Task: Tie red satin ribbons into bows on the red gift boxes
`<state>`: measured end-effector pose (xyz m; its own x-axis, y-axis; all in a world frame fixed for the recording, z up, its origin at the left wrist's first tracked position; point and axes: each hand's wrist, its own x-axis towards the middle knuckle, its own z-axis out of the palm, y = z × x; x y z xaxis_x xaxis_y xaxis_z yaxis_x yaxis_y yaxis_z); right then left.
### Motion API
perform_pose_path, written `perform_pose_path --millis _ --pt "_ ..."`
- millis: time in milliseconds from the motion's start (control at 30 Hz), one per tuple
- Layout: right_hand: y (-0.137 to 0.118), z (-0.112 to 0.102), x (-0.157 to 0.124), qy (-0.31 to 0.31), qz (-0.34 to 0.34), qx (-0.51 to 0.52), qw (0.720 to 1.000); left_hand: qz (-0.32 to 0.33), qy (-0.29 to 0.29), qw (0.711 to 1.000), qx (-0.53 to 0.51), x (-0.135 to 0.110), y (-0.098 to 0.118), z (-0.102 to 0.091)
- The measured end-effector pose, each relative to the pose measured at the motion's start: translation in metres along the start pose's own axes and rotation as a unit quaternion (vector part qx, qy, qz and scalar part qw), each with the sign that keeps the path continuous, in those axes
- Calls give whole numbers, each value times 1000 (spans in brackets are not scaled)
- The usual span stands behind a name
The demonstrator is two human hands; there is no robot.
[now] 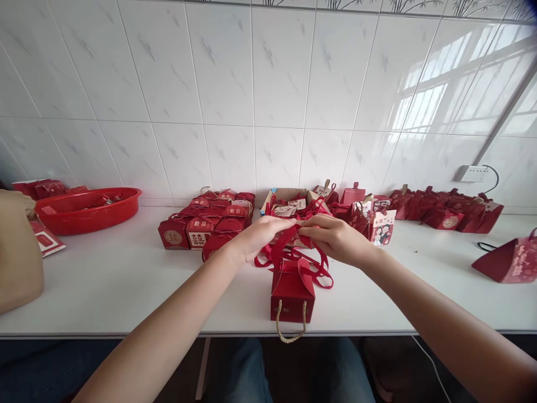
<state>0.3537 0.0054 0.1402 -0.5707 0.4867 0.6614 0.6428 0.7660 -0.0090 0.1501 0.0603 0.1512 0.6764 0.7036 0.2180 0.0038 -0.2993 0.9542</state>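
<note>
In front of me on the table stands a small red gift box (292,291), its curved top flaps folded over and a twisted rope handle (290,337) hanging over the table's front edge. Above and just behind it, my left hand (265,234) and my right hand (333,236) come together on a red ribbon (282,254). The fingers of my right hand are curled closed on the ribbon. My left hand's fingers point right and press together on it, with the thumb partly hidden. Loose ribbon loops lie behind and right of the box.
A block of finished red boxes (201,224) sits left of centre. Behind my hands is an open carton (268,197) of red pieces. More red boxes (444,210) line the wall at right. A red basin (88,210) and a person's arm (19,252) are at left.
</note>
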Motion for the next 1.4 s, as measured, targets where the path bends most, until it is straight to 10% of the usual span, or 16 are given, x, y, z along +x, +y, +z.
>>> perform_pose_path --millis 300,500,600,1100,1400 --pt "-4 15 -6 138 99 152 974 126 99 965 208 -17 4 6" --pt "-17 47 -38 329 383 367 781 261 141 788 539 -42 -11 -7" --pt "-18 56 -66 344 432 358 753 232 148 763 585 -60 -21 -21" --pt "-16 50 -178 216 558 101 795 33 125 764 632 -150 -112 -90" --pt "-8 61 -186 148 540 40 828 -3 107 805 583 -145 -111 -75"
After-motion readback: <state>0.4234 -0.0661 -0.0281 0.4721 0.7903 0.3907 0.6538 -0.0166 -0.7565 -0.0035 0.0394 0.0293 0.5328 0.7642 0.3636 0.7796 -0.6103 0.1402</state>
